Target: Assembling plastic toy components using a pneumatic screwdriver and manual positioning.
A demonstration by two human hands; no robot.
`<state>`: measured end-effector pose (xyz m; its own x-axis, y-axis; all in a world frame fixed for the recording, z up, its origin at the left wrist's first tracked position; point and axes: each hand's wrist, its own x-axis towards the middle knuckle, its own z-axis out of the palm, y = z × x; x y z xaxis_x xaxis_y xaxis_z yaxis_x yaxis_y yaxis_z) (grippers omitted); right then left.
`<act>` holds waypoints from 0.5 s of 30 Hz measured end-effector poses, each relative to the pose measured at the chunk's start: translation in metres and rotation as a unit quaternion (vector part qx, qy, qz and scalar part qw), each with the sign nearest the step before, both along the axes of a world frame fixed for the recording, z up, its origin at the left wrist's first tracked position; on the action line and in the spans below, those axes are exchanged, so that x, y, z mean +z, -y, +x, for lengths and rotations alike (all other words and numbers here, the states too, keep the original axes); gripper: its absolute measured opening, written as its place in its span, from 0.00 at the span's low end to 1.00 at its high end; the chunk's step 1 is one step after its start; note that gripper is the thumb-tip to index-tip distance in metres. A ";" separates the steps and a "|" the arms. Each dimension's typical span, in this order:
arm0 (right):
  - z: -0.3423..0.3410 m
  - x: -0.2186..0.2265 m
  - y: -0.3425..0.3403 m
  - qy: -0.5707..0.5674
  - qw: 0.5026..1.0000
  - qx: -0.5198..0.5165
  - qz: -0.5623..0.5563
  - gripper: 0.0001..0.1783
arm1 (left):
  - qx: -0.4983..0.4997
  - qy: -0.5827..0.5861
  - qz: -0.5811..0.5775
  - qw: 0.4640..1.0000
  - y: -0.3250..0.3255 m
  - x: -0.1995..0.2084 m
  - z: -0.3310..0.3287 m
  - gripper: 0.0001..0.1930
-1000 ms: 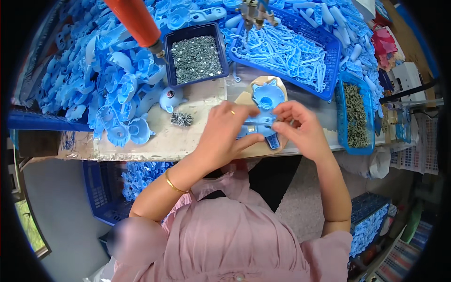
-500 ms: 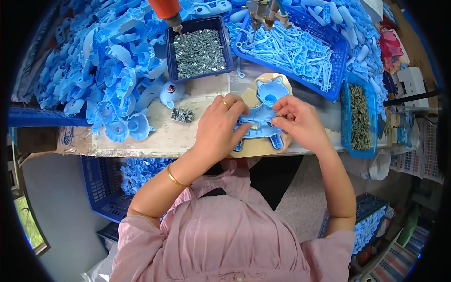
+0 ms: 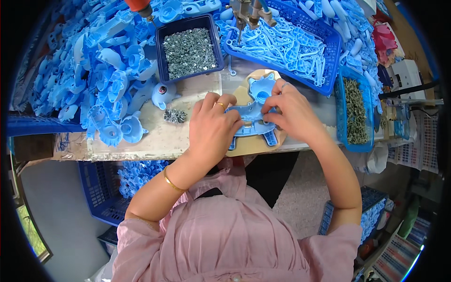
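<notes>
A blue plastic animal-shaped toy shell [image 3: 253,112] lies hollow side up in a tan holder [image 3: 249,146] at the table's front edge. My left hand [image 3: 212,126] is closed at the shell's left end, its thumb and fingers bent together there. On the shell's right side, my right hand [image 3: 292,112] has thumb and fingertips pinched; whatever small piece may be between them is hidden. A small metallic piece [image 3: 247,124] shows in the shell near my left fingertips. Left of my hands are a pile of screws [image 3: 174,116] and a blue toy head [image 3: 163,95].
A dark blue tray of screws [image 3: 159,51] stands beyond my left hand. Behind the holder is a blue basket of thin plastic links [image 3: 336,61]. A light blue bin of brownish metal parts [image 3: 342,120] is at right. An orange-red power driver [image 3: 137,5] and a metal fixture [image 3: 246,14] hang overhead.
The whole view has shifted a little. My left fingers have drawn back toward the shell's left end, and my right hand has turned and curled more over its right side.
</notes>
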<state>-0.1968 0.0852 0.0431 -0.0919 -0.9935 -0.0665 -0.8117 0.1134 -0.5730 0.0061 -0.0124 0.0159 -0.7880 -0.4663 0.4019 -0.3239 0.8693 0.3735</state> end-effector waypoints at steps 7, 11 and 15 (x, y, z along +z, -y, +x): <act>0.016 0.009 0.012 -0.132 0.990 -0.005 0.044 0.11 | 0.000 0.069 -0.020 0.997 0.000 0.001 -0.002 0.06; 0.072 0.066 0.062 0.028 0.968 -0.005 -0.249 0.20 | 0.010 0.015 0.063 0.998 0.011 0.007 0.014 0.13; 0.114 0.111 0.143 0.041 0.870 -0.012 -0.492 0.27 | 0.094 0.041 0.044 0.994 0.050 0.016 0.033 0.09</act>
